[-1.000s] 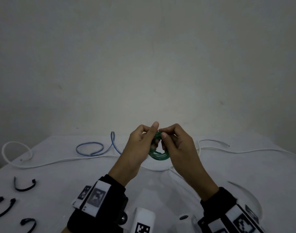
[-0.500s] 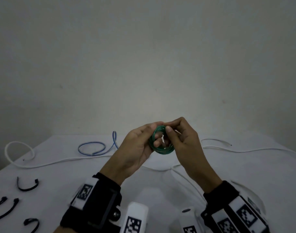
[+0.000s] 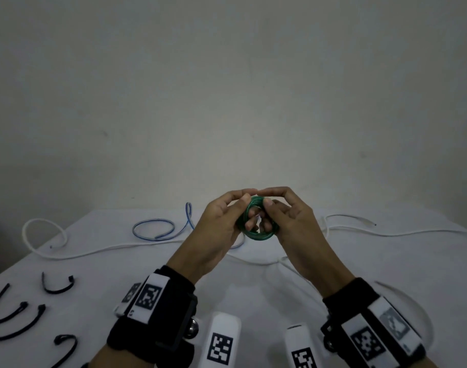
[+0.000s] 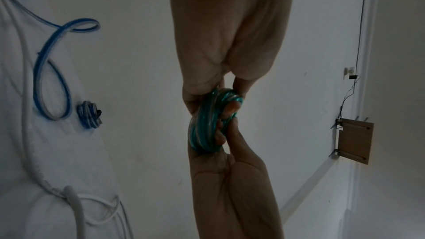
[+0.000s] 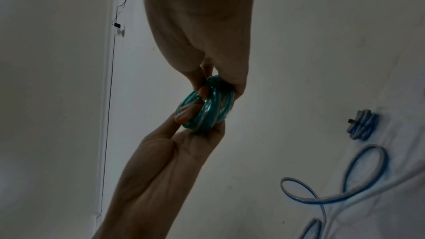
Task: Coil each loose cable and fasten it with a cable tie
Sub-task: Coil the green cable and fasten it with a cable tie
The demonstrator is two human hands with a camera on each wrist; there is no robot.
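Observation:
A green cable, wound into a small ring, is held above the white table by both hands. My left hand grips its left side, thumb on the top and fingers through the middle. My right hand pinches the right side. The left wrist view shows the green coil edge-on between both hands, and so does the right wrist view. Several black cable ties lie at the table's left front. No tie shows on the green coil.
A loose blue cable lies behind my left hand, and long white cables run across the table to the right. A small blue coil with a black tie on it sits near the wall. The wall stands just behind the table.
Both hands have risen a little with the green coil. The coil has turned from hanging below the fingers to facing me as a ring, with fingers through its middle.

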